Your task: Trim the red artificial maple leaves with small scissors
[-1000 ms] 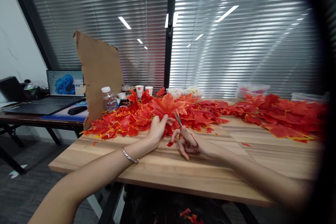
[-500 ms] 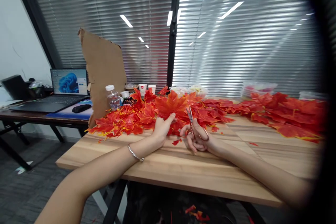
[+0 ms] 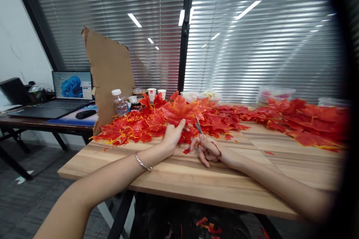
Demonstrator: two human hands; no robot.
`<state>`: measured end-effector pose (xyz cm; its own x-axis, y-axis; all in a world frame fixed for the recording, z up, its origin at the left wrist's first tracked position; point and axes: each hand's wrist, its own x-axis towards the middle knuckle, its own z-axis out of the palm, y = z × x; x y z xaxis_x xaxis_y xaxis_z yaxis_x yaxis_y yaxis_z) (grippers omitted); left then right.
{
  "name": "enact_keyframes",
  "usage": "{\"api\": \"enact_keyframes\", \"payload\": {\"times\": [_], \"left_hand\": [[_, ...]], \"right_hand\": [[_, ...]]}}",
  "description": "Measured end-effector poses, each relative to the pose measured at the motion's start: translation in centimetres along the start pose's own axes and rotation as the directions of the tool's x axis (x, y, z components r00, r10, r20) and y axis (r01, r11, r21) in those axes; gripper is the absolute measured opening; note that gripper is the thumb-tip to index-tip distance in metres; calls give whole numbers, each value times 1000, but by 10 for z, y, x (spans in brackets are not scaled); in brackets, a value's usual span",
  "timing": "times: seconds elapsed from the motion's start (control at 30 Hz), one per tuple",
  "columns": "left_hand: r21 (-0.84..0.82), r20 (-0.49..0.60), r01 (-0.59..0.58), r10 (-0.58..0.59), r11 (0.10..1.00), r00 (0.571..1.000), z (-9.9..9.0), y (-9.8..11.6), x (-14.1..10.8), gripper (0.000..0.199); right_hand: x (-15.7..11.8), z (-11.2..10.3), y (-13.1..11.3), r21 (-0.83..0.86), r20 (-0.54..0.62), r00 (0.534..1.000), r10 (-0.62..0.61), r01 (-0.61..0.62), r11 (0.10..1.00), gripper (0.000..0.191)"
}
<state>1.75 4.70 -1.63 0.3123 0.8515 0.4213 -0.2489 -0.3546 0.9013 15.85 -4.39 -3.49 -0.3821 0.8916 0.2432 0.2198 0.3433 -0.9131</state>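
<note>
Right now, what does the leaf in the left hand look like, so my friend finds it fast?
Start at the wooden table, then the red leaves heaped beside the upright cardboard. Find the left hand, with a silver bracelet at its wrist. Its leaf is the broad, pointy orange-red one above the thumb, and no other leaf is held.

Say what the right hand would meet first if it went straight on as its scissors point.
The scissors in the right hand would likely meet the leaf held by the left hand first, though depth is unclear.
</note>
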Motion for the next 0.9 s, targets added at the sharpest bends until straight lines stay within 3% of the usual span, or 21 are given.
{"api": "enact_keyframes", "payload": {"times": [0.23,0.5,0.7,0.9], "left_hand": [[6,15,-7,7,1000,1000,-2,-3,1,34],[-8,19,-51,51,999,999,-2,-5,5,34],[-4,-7,-19,19,1000,1000,-1,-3,5,30],[13,77,14,-15,1000,997,1,1,-2,31]], "right_hand": [[6,-5,10,3,38,999,8,-8,1000,54],[-2,-1,-6,-16,19,1000,2,-2,1000,57],[3,-3,4,-30,28,1000,6,-6,1000,58],[0,0,-4,-29,30,999,-23,24,999,53]]}}
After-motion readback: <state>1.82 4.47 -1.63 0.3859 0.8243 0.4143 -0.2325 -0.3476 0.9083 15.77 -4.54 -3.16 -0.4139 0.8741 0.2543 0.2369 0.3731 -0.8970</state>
